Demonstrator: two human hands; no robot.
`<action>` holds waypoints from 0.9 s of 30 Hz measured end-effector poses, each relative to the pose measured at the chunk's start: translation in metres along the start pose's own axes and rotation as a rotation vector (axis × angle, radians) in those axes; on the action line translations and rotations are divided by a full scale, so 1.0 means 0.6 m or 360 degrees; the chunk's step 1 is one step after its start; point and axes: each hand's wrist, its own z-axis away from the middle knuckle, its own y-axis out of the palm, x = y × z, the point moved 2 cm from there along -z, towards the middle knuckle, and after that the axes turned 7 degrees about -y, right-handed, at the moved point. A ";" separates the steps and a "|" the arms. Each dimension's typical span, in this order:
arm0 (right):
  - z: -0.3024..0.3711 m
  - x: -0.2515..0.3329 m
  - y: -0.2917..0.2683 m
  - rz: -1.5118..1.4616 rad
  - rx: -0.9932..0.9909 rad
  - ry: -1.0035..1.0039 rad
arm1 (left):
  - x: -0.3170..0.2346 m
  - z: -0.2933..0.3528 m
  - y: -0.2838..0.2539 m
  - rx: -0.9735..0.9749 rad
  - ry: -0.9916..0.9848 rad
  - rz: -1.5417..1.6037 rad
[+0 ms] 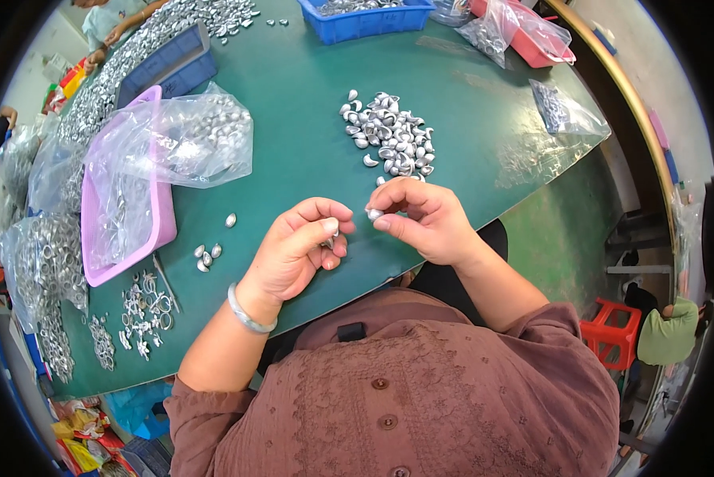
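My right hand pinches a small silver shell-shaped metal piece between thumb and fingertips. Just to its left, my left hand is curled, with a bit of silver metal showing between thumb and fingers; its exact shape is hidden. A pale bangle circles the left wrist. Beyond the hands lies a loose pile of silver shell-shaped pieces, some hollow side up. Several closed, egg-like silver pieces lie on the green table left of my left hand.
A lilac basket with clear bags stands at the left, beside small ring-shaped metal parts and a thin metal rod. Blue bins and a red basket sit at the back. A person works at the far left.
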 end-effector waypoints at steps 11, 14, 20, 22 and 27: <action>-0.016 0.012 0.035 0.0451 0.0234 -0.0411 | 0.002 0.001 -0.007 -0.0176 -0.0126 -0.0035; -0.012 0.005 0.039 0.0354 0.0247 -0.0253 | 0.005 -0.001 -0.013 -0.0126 -0.0177 0.0116; -0.005 -0.003 0.049 -0.0395 0.0022 0.0170 | 0.007 -0.003 -0.017 -0.0056 -0.0221 0.0157; -0.008 -0.003 0.050 -0.0567 -0.0006 0.0299 | 0.008 -0.003 -0.012 -0.0086 -0.0211 0.0097; -0.011 -0.008 0.042 -0.0651 -0.0098 0.0456 | -0.002 0.003 0.003 -0.0323 0.0220 -0.0220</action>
